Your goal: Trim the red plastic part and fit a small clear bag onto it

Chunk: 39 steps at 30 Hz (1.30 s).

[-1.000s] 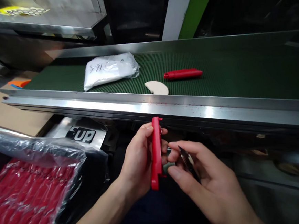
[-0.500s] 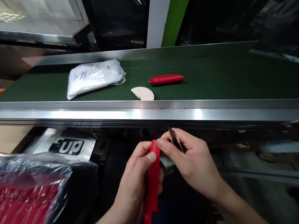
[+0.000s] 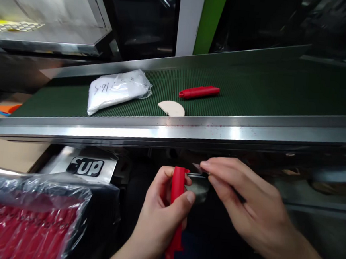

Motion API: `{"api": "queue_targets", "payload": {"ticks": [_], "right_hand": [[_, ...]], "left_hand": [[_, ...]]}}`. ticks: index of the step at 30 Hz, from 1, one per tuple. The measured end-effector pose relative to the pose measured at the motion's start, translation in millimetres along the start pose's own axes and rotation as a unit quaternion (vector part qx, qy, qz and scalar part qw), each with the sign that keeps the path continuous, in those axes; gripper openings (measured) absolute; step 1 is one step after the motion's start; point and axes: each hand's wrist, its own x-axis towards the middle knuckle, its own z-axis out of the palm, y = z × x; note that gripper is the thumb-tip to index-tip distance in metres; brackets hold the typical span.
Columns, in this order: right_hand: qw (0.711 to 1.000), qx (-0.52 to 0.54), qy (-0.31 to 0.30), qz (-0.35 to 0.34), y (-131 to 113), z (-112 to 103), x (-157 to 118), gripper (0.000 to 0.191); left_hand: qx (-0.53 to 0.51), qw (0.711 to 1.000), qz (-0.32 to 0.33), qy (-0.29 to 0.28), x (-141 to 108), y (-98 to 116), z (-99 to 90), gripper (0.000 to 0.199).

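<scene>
We've got our left hand (image 3: 166, 209) wrapped round one upright red handle (image 3: 178, 185), our right hand (image 3: 251, 203) pinching one thin dark tool (image 3: 197, 175) beside its top, below the metal rail (image 3: 149, 131); beyond, one pale half-disc (image 3: 172, 108), one loose red handle (image 3: 199, 92), one white packet (image 3: 116, 89), green belt (image 3: 269, 89) stretching right.

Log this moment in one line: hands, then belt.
left hand: holding red part; right hand: pinching dark tool beside it; green belt: white packet, red piece, cream piece
</scene>
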Motion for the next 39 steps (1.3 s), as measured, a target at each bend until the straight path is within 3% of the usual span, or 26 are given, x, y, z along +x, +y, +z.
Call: {"api": "queue_targets", "payload": {"ticks": [2, 5, 18, 21, 25, 30, 33, 39], "right_hand": [[0.995, -0.066, 0.0, -0.072, -3, -3, -2, 0.042], [0.987, -0.117, -0.005, -0.112, -5, -4, -4, 0.042], [0.98, -0.146, -0.014, -0.135, 0, -4, -6, 0.044], [0.978, -0.165, 0.015, -0.126, 8, -6, -4, 0.047], [0.987, -0.126, 0.07, -0.065, 12, -11, -5, 0.049], [0.996, -0.048, 0.001, -0.079, -6, -8, -14, 0.046], [0.996, -0.032, 0.005, -0.089, -12, 0, -14, 0.044], [0.995, -0.036, 0.013, -0.091, -9, 5, -13, 0.044]], "left_hand": [[0.006, 1.0, 0.007, 0.007, -1, 0, -0.6, 0.029], [0.011, 1.0, 0.017, 0.011, -1, 1, 0.0, 0.03], [0.051, 0.998, 0.028, 0.015, -2, 7, 4.4, 0.031], [0.029, 0.999, 0.002, -0.013, -5, 7, 3.8, 0.029], [-0.037, 0.996, -0.044, -0.068, -10, 5, 2.8, 0.021], [-0.138, 0.979, -0.063, -0.138, -7, 3, -1.3, 0.016], [-0.158, 0.971, -0.072, -0.163, -5, 3, -3.0, 0.017], [-0.157, 0.971, -0.082, -0.161, -8, 3, -1.7, 0.019]]}}
